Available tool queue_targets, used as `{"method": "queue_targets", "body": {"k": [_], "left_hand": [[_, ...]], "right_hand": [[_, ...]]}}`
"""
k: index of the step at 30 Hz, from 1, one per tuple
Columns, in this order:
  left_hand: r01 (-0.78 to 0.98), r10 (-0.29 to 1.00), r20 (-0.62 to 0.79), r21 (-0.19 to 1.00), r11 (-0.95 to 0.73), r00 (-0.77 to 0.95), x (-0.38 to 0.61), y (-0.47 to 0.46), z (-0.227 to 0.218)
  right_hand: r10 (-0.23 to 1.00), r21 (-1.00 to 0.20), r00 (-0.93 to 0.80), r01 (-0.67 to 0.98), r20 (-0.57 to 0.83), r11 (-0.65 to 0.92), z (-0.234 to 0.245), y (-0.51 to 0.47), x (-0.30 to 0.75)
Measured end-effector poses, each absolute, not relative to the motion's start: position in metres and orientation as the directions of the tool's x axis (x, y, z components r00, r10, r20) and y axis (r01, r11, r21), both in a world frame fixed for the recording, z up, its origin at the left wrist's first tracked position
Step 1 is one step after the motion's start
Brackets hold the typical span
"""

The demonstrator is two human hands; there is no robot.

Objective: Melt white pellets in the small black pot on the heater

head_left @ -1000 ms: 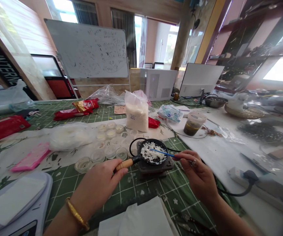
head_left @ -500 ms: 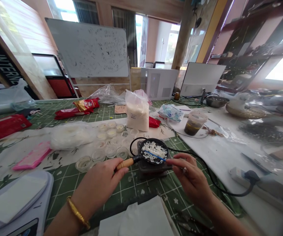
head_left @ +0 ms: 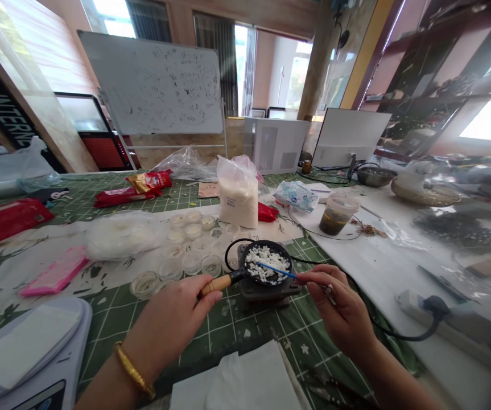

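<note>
A small black pan (head_left: pixel 285 272) full of white flakes (head_left: pixel 266 262) sits on a little dark electric heater (head_left: pixel 271 291) on the green cutting mat. My left hand (head_left: pixel 172 324), with a gold bangle at the wrist, is closed round the pan's wooden handle (head_left: pixel 214 283). My right hand (head_left: pixel 341 310) pinches a thin blue stick (head_left: pixel 276 270) whose tip lies in the flakes. Both hands are at the near edge of the mat.
Small clear round dishes (head_left: pixel 194 242) stand left of the pan, with a pink tray (head_left: pixel 55 272) and a bag of white powder (head_left: pixel 239 196) behind. A tub of dark liquid (head_left: pixel 337 213) stands right. White paper (head_left: pixel 245 381) lies near me; a black cable (head_left: pixel 394 333) runs right.
My right hand has shifted the blue stick back and forth through the flakes, first nearer the pan, now a little to the right. My left hand has stayed on the handle.
</note>
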State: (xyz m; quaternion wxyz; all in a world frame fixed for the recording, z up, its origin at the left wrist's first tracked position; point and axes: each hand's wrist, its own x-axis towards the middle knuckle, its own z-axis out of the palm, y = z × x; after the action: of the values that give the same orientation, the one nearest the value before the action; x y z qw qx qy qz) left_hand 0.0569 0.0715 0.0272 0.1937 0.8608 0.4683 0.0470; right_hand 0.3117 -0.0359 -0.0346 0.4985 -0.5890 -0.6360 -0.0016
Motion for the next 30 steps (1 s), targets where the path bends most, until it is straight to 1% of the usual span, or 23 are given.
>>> {"method": "queue_targets", "body": {"k": [3, 5, 6, 8, 12, 14, 16, 18, 20, 22, 24, 25, 30], "left_hand": [[0.79, 0.826, -0.097, 0.374, -0.487, 0.555, 0.0562, 0.0714, 0.0256], [0.784, 0.823, -0.088, 0.375, -0.494, 0.561, 0.0554, 0.0717, 0.0241], [0.783, 0.823, -0.083, 0.376, -0.496, 0.562, 0.055, 0.072, 0.0235], [0.782, 0.824, -0.079, 0.377, -0.496, 0.561, 0.0547, 0.0726, 0.0227], [0.785, 0.823, -0.092, 0.377, -0.492, 0.56, 0.0555, 0.0726, 0.024], [0.786, 0.824, -0.097, 0.378, -0.489, 0.559, 0.0559, 0.072, 0.025], [0.786, 0.823, -0.101, 0.38, -0.488, 0.559, 0.0558, 0.0714, 0.0257], [0.786, 0.82, -0.11, 0.381, -0.487, 0.562, 0.0556, 0.071, 0.0258], [0.787, 0.821, -0.112, 0.379, -0.486, 0.56, 0.0555, 0.0712, 0.0256], [0.79, 0.823, -0.111, 0.377, -0.484, 0.557, 0.0557, 0.0719, 0.0251], [0.793, 0.825, -0.114, 0.376, -0.48, 0.554, 0.0561, 0.0726, 0.0246], [0.795, 0.827, -0.116, 0.376, -0.476, 0.55, 0.0563, 0.0729, 0.0245], [0.804, 0.836, -0.121, 0.378, -0.459, 0.534, 0.0564, 0.0723, 0.0247]], "right_hand": [[0.692, -0.609, 0.28, 0.74, 0.665, 0.286, -0.0334, -0.0363, 0.3144], [0.649, -0.564, 0.297, 0.787, 0.7, 0.249, -0.0333, -0.0362, 0.3159], [0.648, -0.536, 0.284, 0.813, 0.706, 0.228, -0.0336, -0.036, 0.3161], [0.687, -0.52, 0.247, 0.825, 0.683, 0.22, -0.0342, -0.0357, 0.315], [0.77, -0.621, 0.159, 0.699, 0.618, 0.354, -0.033, -0.0367, 0.3111], [0.777, -0.648, 0.159, 0.665, 0.609, 0.371, -0.0314, -0.0374, 0.3112], [0.764, -0.673, 0.231, 0.662, 0.602, 0.33, -0.0303, -0.0376, 0.313], [0.72, -0.695, 0.331, 0.66, 0.61, 0.285, -0.0306, -0.0372, 0.3155], [0.67, -0.682, 0.377, 0.68, 0.639, 0.267, -0.0319, -0.0366, 0.3176], [0.647, -0.618, 0.346, 0.746, 0.679, 0.249, -0.033, -0.0363, 0.3183], [0.66, -0.559, 0.288, 0.793, 0.694, 0.241, -0.0332, -0.0368, 0.3173], [0.676, -0.555, 0.264, 0.791, 0.689, 0.257, -0.0327, -0.0373, 0.3164], [0.752, -0.655, 0.173, 0.635, 0.636, 0.409, -0.0287, -0.0389, 0.313]]}}
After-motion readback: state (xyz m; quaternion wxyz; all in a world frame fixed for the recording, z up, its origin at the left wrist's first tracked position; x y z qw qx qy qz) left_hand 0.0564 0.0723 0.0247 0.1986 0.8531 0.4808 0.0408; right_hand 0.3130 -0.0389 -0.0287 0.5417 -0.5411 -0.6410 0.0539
